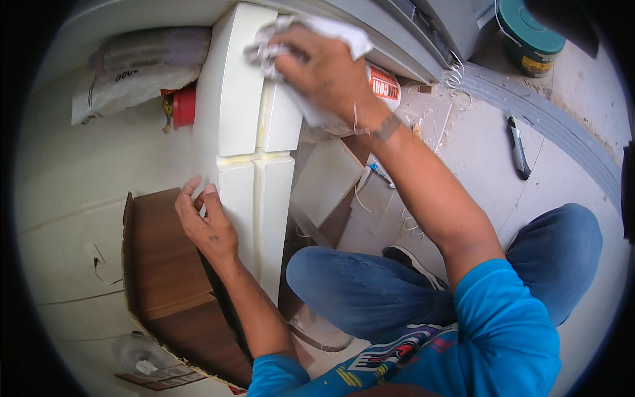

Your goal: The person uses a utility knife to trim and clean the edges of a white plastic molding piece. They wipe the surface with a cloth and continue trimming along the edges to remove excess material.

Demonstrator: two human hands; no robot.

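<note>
**Wiping the White Cabinet: Cloth Pressure and Hand Support**

The crumpled white cloth (pixel 340 36) is bunched under and around the right hand (pixel 321 69), at the upper end of the white cabinet (pixel 238 86). The right hand is partly closed, fingers bent over the cloth and gripping it; blur hides the exact finger contact. Directly below this hand runs the long seam (pixel 262 122), lined with pale yellow material. The cross seam (pixel 237 159) lies farther down, between the two hands.

The step in hand appears to be wiping. Recommended practice: fold the loose cloth into a flat pad, apply even pressure with the fingers, and stroke along the seam rather than across it. Turn to a clean face if residue smears. Ease off at panel edges, where cloth could snag.

The left hand (pixel 208 225) is half open, fingers loosely curled, with no object visible in it. It is beside the cabinet's left edge; contact cannot be confirmed. A flat palm there would likely give steadier support.

The brown board (pixel 165 245) lies below and left of the left hand. Just right of the right hand is a labelled container (pixel 385 86).
</note>
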